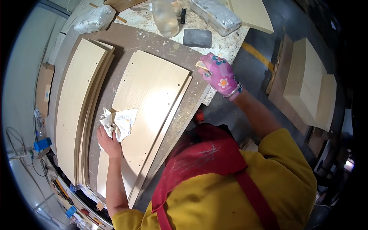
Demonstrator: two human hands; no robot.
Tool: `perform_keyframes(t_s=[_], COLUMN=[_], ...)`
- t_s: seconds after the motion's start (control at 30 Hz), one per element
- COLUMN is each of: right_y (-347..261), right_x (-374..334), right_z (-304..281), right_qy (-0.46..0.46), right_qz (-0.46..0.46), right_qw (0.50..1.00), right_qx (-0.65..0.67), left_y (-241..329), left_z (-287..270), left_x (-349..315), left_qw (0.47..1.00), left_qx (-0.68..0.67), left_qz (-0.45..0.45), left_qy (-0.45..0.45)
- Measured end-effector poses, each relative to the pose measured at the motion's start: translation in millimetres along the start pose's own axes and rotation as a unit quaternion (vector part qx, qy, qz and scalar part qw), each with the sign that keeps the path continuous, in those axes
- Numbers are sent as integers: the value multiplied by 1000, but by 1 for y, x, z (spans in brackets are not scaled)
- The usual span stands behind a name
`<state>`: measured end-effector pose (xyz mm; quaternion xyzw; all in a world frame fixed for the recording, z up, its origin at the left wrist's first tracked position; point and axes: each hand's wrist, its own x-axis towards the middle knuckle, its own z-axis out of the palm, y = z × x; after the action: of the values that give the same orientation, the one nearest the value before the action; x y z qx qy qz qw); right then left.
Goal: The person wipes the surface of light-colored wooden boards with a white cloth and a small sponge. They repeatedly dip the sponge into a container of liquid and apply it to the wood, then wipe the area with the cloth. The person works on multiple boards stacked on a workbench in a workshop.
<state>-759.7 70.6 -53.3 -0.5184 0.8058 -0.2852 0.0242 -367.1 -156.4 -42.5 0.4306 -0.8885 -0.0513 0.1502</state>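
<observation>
Red apron (203, 159) over yellow shirt, bottom center. Left hand (110, 142), bare, left of center, gripping a crumpled white cloth (125, 123); fingers partly hidden by it. Cloth rests on a pale wood panel (153, 86), mid-frame, small holes along its edges, another panel under it, edge showing at right. Right hand (221, 75), upper right of center, in pink flowered glove, curled closed around a small tan piece (201, 66); kind unclear. Left of frame: stack of curved panels (78, 99), same pale wood, beside the cloth panel, gap between. All on brown board (134, 38). Beyond, top of frame: dark gray block (197, 38), translucent bottle (165, 20), plastic-wrapped block (216, 16); clear plastic bundle (95, 19) upper left. Far right: pale boards (306, 82), stacked.
</observation>
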Motion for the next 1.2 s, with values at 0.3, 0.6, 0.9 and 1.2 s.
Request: perform_keyframes(t_s=[0.3, 0.6, 0.9, 1.2], right_y=[-2, -7, -13, 4], right_x=[6, 2, 4, 1], right_z=[1, 0, -11, -2], right_qy=[-39, -49, -99, -23], right_qz=[-101, -149, -127, -102], right_qw=[994, 988, 979, 991], right_qx=[-29, 7, -129, -80], left_y=[4, 2, -2, -5], left_z=[-2, -2, 1, 3], left_x=[1, 1, -1, -2], left_qw=[1000, 1000, 1000, 1000], left_qx=[-12, -10, -1, 4], left_qz=[7, -2, -17, -12], left_qy=[7, -3, -8, -1])
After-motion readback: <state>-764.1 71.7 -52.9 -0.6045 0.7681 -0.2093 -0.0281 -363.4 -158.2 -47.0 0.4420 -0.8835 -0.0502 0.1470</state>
